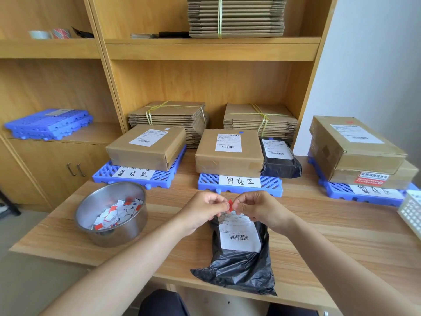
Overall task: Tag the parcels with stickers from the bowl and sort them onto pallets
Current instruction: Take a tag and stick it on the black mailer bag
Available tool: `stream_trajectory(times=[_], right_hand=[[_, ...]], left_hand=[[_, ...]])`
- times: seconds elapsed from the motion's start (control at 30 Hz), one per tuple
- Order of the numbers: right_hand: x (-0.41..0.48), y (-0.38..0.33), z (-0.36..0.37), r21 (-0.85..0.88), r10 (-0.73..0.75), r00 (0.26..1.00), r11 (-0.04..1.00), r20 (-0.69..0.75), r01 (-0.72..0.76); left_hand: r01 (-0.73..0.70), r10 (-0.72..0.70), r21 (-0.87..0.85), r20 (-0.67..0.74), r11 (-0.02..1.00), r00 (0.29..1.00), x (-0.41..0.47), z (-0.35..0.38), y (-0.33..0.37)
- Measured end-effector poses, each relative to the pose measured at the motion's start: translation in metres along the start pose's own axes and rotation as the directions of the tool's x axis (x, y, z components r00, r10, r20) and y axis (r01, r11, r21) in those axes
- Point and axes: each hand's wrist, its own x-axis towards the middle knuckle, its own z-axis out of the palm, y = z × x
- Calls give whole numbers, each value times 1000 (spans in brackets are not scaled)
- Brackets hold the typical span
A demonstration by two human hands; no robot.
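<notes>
A black plastic parcel (241, 263) with a white barcode label lies on the wooden table in front of me. Just above its far end, my left hand (205, 210) and my right hand (257, 208) together pinch a small red sticker (230, 205) between fingertips. A steel bowl (111, 213) holding several red, white and blue stickers stands at the left. Three blue pallets line the back: the left pallet (141, 176) bears one box, the middle pallet (239, 185) a box and a black bag, the right pallet (364, 192) two stacked boxes.
Bundles of flat cardboard (168, 117) sit on the shelf behind the pallets. Spare blue pallets (50, 124) lie on the cabinet at left. A white basket (412, 213) stands at the table's right edge. Tape rolls (52, 34) rest on an upper shelf.
</notes>
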Motion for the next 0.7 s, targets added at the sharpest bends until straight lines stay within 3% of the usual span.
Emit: stream_trajectory(times=[0.27, 0.7], right_hand=[[1, 1, 3, -131, -27, 1000, 991, -3, 26], [7, 10, 9, -183, -61, 996, 982, -60, 50]], left_hand=[[-47, 53, 253, -18, 966, 998, 2, -3, 6], [20, 35, 270, -196, 963, 980, 10, 12, -8]])
